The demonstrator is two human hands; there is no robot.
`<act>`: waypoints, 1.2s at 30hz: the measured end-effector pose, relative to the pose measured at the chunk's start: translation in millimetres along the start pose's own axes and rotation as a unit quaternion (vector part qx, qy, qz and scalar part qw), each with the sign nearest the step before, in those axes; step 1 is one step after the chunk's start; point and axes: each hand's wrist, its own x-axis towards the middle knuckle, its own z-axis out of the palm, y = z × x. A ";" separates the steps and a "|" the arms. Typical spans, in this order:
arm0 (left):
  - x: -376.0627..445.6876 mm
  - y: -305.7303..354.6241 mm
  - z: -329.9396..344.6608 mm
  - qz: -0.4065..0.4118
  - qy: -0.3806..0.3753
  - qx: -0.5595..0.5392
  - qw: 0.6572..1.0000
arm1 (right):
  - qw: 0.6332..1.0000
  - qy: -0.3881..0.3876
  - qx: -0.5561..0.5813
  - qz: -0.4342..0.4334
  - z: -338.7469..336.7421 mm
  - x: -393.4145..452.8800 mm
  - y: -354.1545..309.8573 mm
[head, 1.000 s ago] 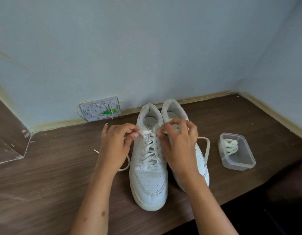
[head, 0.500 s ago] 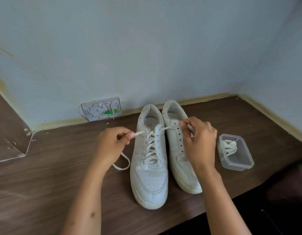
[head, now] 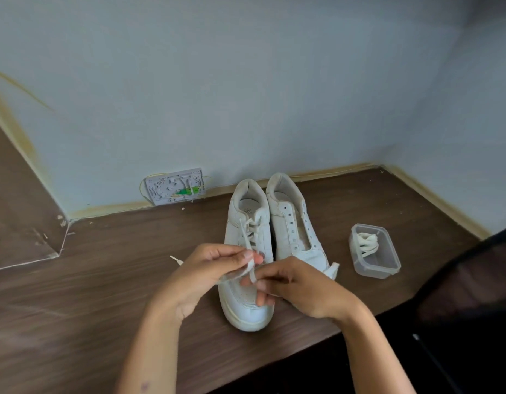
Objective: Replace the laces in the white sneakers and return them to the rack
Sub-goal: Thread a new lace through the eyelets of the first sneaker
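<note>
Two white sneakers stand side by side on the brown wooden surface, toes toward me. The left sneaker is laced with a white lace; the right sneaker has bare eyelets. My left hand and my right hand meet above the left sneaker's toe, and each pinches an end of that lace. One lace tip sticks out on the surface left of my left hand, and another end shows past my right hand. My right hand hides the right sneaker's toe.
A clear plastic box holding a coiled white lace sits right of the sneakers. A grey wall plate with exposed wiring leans on the back wall. The surface's front edge runs under my forearms, and a dark object is at right.
Both hands came from the top eyelets toward me, drawing the lace ends together over the left sneaker's toe. The camera view tilted slightly.
</note>
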 end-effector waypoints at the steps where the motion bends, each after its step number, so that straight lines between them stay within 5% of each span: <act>1: -1.0 -3.6 2.1 0.006 -0.003 -0.015 1.000 | 1.000 -0.014 0.011 -0.003 1.4 0.4 -0.9; 4: -2.1 -8.5 6.9 0.028 0.014 -0.038 0.999 | 0.999 -0.007 0.046 -0.018 0.5 2.0 -6.8; 9: 5.6 -11.2 5.3 0.135 0.096 0.058 0.985 | 0.957 0.275 -0.008 -0.090 -5.9 12.6 -0.5; 14: 16.4 -21.5 3.7 0.208 0.149 0.156 0.954 | 0.972 0.200 -0.010 -0.123 5.1 30.6 6.1; 20: 25.1 -30.2 0.8 0.302 0.242 0.307 0.869 | 0.971 0.228 -0.027 -0.066 -1.3 41.1 5.8; 26: 29.6 -32.2 5.2 0.335 0.306 0.330 0.828 | 0.992 0.110 0.040 -0.054 -12.5 38.9 1.4; 36: 31.9 -25.6 0.3 0.349 0.304 0.319 0.827 | 0.933 0.333 -0.012 -0.139 -2.5 47.5 4.7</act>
